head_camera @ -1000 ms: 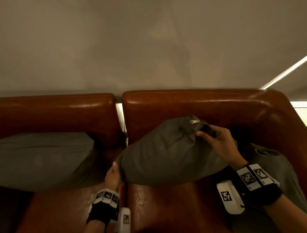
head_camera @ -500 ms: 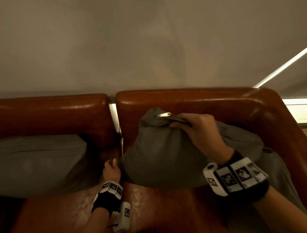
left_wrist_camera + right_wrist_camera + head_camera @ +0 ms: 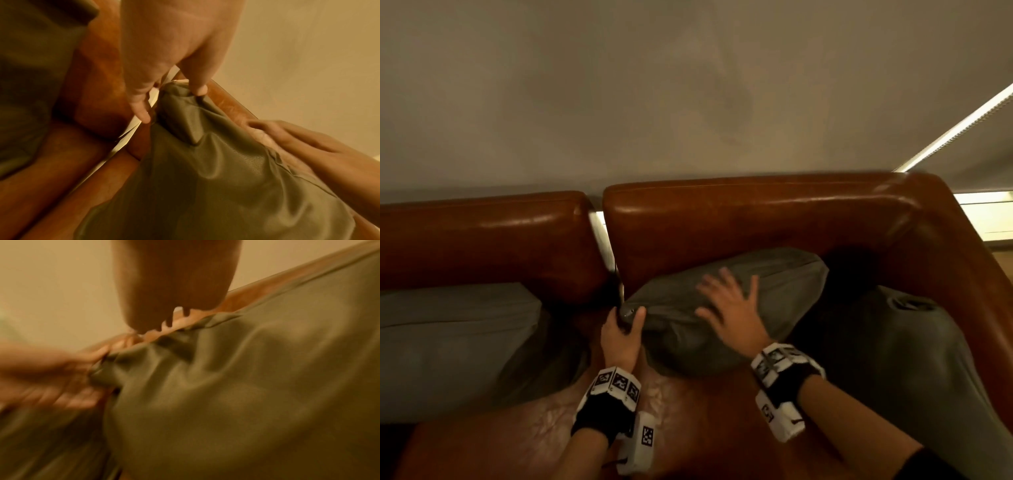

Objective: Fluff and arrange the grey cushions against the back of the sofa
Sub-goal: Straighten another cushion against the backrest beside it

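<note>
A grey cushion (image 3: 784, 291) lies tilted against the brown leather sofa back (image 3: 756, 219) on the right seat. My left hand (image 3: 625, 322) pinches its near left corner (image 3: 180, 91) between thumb and fingers. With fingers spread straight, my right hand (image 3: 729, 301) lies flat on the cushion's front face, blurred. A second grey cushion (image 3: 448, 335) lies on the left seat. A third grey cushion (image 3: 893, 342) slumps in the right corner.
The sofa's right armrest (image 3: 962, 257) curves round beside the third cushion. A narrow gap (image 3: 606, 240) splits the two backrests. Bare seat leather (image 3: 688, 411) shows in front of the held cushion. A plain wall rises behind.
My right hand let go of the zip corner and now lies flat on the cushion's face. The cushion dropped lower against the backrest, and my left hand keeps its corner.
</note>
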{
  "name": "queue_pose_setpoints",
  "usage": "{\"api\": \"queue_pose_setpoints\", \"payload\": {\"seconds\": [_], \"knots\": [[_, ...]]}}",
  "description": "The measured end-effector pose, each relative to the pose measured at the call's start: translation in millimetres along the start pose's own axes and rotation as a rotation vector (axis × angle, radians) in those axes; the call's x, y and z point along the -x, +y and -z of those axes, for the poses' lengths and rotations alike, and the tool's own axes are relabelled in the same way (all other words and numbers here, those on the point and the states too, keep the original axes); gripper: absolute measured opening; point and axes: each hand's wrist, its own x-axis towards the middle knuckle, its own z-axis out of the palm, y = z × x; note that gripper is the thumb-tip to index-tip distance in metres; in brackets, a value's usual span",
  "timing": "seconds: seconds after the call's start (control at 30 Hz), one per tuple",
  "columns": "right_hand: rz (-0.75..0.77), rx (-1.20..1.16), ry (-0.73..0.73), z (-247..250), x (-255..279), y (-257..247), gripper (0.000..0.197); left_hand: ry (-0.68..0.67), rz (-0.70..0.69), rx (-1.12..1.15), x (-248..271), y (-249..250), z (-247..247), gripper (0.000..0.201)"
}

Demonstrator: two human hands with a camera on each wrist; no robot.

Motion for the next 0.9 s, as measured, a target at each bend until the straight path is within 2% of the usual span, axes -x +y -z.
{"api": "queue_pose_setpoints", "payload": {"seconds": [0.07,0.13,0.17,0.23,0.3,0.4,0.53,0.6,0.73,0.8,0.9], "knots": [[-0.418,-0.029,0.263,20,-3,44,0.049,0.03,0.044,0.049,-1,3,-1,0.054],[-0.797,-0.158,0.276,48,-2,90,0.056,0.059,0.105,0.145,-5,5,-3,0.064],[-0.893,-0.271,0.236,59,-2,108,0.06,0.072,0.132,0.179,-9,4,-5,0.07],[-0.921,-0.506,0.164,74,-7,129,0.062,0.098,0.173,0.201,-16,4,-8,0.069],[-0.919,-0.604,0.178,77,-15,137,0.056,0.151,0.17,0.204,-21,10,-9,0.058],[-0.892,-0.617,0.234,83,-11,140,0.048,0.22,0.062,0.108,-24,21,3,0.04],[-0.803,-0.693,0.288,98,16,142,0.035,0.216,-0.146,0.073,-31,46,30,0.035],[-0.832,-0.775,0.257,98,25,142,0.034,0.206,-0.205,0.032,-35,58,30,0.035],[-0.996,-1.221,0.21,92,30,136,0.031,0.176,-0.206,0.01,-29,67,11,0.035],[-1.013,-1.21,0.236,86,32,136,0.031,0.178,-0.198,0.018,-26,62,11,0.036],[-0.937,-1.079,0.386,81,35,142,0.025,0.236,-0.202,0.017,-26,63,18,0.04]]}}
